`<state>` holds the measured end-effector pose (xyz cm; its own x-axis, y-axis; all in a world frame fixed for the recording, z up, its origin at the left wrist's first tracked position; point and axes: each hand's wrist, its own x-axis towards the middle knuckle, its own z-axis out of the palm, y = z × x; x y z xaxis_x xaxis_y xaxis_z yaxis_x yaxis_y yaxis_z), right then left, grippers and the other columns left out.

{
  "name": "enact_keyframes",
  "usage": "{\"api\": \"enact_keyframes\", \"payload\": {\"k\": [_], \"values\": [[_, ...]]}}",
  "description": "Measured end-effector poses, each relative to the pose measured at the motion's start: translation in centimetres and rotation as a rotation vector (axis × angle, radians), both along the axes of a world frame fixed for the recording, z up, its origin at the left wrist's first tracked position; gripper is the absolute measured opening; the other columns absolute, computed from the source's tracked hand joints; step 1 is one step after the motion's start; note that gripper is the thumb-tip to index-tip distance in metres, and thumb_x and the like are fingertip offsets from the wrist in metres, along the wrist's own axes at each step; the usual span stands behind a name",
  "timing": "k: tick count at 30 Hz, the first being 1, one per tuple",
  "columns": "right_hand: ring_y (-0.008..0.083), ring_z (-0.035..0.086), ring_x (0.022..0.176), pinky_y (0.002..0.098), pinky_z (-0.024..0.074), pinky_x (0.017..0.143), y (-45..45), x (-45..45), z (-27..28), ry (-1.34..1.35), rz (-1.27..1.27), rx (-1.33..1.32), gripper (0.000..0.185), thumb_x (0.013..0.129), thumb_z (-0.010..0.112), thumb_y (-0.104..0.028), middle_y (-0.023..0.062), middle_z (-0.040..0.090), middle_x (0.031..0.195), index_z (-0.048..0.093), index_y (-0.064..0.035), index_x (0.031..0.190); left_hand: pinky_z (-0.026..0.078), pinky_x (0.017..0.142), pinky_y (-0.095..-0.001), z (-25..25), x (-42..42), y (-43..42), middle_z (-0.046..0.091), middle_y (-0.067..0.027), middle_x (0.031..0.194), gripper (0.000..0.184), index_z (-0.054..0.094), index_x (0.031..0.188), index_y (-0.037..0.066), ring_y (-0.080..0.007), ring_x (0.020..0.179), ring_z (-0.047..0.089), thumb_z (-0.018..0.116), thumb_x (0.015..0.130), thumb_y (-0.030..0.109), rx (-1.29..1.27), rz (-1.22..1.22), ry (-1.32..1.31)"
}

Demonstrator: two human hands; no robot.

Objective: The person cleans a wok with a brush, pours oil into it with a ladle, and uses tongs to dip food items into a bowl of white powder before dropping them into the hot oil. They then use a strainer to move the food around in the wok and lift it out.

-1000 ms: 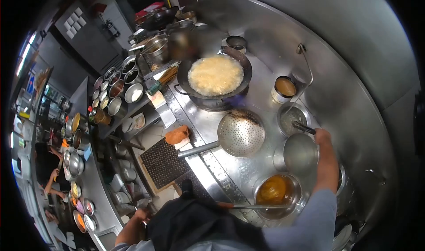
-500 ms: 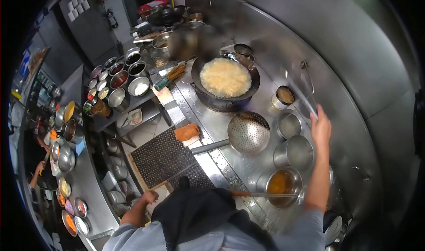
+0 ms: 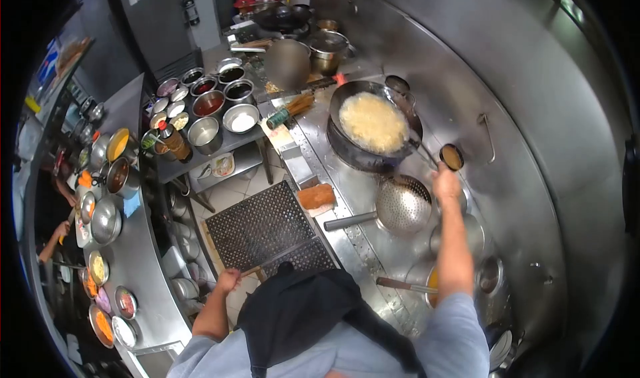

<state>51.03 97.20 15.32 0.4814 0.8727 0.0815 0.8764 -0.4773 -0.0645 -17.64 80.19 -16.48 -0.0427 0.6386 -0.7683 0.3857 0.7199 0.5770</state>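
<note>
My right hand (image 3: 447, 182) is closed round the handle of a metal utensil (image 3: 424, 153), whose far end reaches the right rim of a dark wok (image 3: 342, 98). Pale, bubbling food (image 3: 373, 123) fills much of the wok. Below it a perforated strainer (image 3: 404, 205) rests on the steel counter, its handle pointing left. A can of brown liquid (image 3: 451, 157) stands just beyond my right hand. My left hand (image 3: 229, 281) hangs by my side with curled fingers, nothing visible in it, above the floor beside the dark apron (image 3: 293, 311).
Metal bowls of sauces (image 3: 209, 103) and a bottle (image 3: 175, 143) stand on the side shelf. An orange-brown cloth (image 3: 316, 196) lies at the counter's edge. A ladle handle (image 3: 400, 284) crosses the front counter. A co-worker's hand (image 3: 63, 230) shows at far left.
My right hand has moved from the bowls at the right towards the wok, and the utensil now reaches its rim. The head view has shifted. My left hand stays low at my side.
</note>
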Motion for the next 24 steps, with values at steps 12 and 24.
{"api": "enact_keyframes", "payload": {"k": [12,24], "values": [[0.0377,0.06,0.109,0.0476,0.047,0.092,-18.9,21.6,-1.4,0.066,-0.401,-0.033,0.042,0.09,0.06,-0.026,0.0197,0.065,0.114,0.057,-0.0119,0.13,0.042,0.043,-0.0357,-0.3,0.5,-11.3,0.056,-0.0035,0.073,0.017,0.057,0.093,0.012,-0.0191,0.056,0.054,0.048,0.093,0.027,-0.412,-0.078,-0.011],[0.033,0.062,0.108,0.044,0.0499,0.093,-12.0,40.7,-17.5,-0.136,-0.084,-0.543,0.028,0.086,0.06,-0.018,0.0137,0.065,0.118,0.068,-0.0142,0.112,0.054,0.05,-0.0373,8.2,6.8,-17.0,0.065,-0.0058,0.074,0.018,0.063,0.097,0.007,-0.0215,0.061,0.066,0.049,0.092,0.016,-0.208,0.044,0.225]]}}
